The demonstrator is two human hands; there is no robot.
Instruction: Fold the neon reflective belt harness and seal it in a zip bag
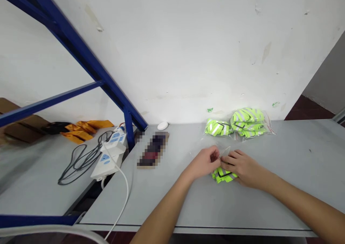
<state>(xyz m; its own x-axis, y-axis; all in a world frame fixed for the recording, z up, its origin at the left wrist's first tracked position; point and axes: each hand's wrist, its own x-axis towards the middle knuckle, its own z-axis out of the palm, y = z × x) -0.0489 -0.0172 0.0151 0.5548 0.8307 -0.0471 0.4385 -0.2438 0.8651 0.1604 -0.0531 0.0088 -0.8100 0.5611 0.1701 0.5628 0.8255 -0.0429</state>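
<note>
A folded bundle of neon-yellow straps with silver reflective stripes (224,175) lies on the grey table, partly under my right hand (242,168). The fingers of that hand curl over its top. Beside it, my left hand (205,162) has thumb and fingers bent together at the edge of a clear plastic bag (223,151), whose film rises between the two hands. How far the bundle sits inside the bag is hidden by my fingers. Beyond my hands, against the wall, rest clear bags of similar neon straps (248,122), with a smaller one (217,127) to their left.
On the left are a blurred-out flat rectangular item (153,150), a white oval object (162,125), white power strips (109,157) and cables. A blue metal frame (91,64) slants up along the left, with orange cloth (86,129) behind it. The white wall (188,57) bounds the table's back.
</note>
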